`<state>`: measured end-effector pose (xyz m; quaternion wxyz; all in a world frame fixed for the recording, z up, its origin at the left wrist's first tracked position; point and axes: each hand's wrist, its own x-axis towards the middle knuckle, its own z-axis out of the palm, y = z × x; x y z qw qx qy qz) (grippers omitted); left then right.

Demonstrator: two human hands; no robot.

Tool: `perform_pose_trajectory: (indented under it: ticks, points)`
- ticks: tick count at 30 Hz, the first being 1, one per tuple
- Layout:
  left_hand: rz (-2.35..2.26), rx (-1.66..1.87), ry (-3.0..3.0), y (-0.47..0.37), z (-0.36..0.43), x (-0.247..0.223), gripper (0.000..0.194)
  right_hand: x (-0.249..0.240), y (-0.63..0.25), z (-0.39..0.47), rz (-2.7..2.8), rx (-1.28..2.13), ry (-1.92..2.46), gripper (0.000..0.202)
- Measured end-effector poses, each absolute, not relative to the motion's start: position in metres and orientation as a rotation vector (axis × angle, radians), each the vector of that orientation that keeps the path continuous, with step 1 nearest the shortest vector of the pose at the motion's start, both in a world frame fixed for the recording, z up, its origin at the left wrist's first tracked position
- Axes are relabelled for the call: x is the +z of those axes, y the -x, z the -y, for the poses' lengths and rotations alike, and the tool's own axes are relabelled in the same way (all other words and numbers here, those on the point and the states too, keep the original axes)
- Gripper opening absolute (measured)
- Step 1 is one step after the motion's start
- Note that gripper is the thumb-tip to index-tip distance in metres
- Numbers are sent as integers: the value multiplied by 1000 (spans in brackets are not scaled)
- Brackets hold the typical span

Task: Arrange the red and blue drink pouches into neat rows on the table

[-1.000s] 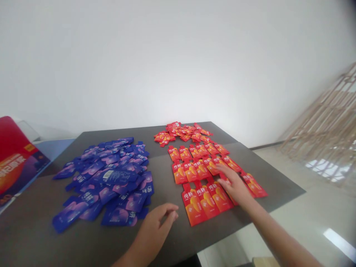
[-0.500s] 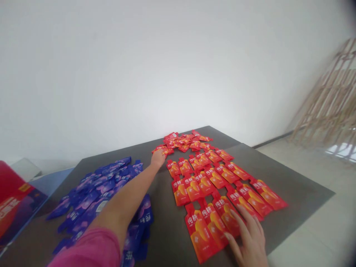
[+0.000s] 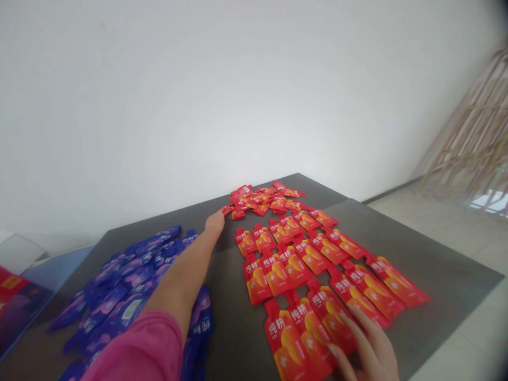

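Observation:
My left hand (image 3: 215, 220) reaches far across the table, its fingers closed on the end of a red pouch (image 3: 227, 209) at the near left edge of a loose pile of red pouches (image 3: 260, 198). My fingertips there are partly hidden by the hand itself. Close to me, my right hand (image 3: 371, 344) lies with fingers apart over the nearest row, touching a red-orange spouted pouch (image 3: 331, 315) printed with yellow fruit. Several such pouches lie face up in three rows, such as a middle-row pouch (image 3: 274, 272) and a far-row pouch (image 3: 245, 242).
Left of my forearm spreads a heap of blue-purple pouches (image 3: 130, 278) on the dark grey table (image 3: 230, 296). A red and dark blue box (image 3: 19, 301) stands at the far left. Behind is a white wall (image 3: 254, 95); a wooden rack (image 3: 472, 127) leans at the right.
My left hand has shifted slightly left, with the red pouch now showing at its fingertips. My right hand stays over the nearest row. The view has tilted and moved a little.

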<state>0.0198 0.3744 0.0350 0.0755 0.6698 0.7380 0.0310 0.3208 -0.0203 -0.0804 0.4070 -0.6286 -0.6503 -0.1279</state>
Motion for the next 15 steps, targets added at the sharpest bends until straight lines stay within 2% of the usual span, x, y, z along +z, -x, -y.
perform_pose_trajectory:
  ticks: [5, 8, 12, 15]
  points:
    - [-2177, 327, -2085, -16, -325, 75, 40, -79, -319, 17, 1576, -326, 1529, 49]
    - [-2042, 489, -2228, -30, -268, 94, 42, -69, -309, 18, 1504, -199, 1461, 39]
    - [-1608, 593, -2491, -60, -163, 92, 47, -21, -266, 18, 1242, 426, 1323, 42]
    - [-1293, 418, -2691, -79, -86, 75, 49, 22, -225, 14, 874, 1028, 1099, 57]
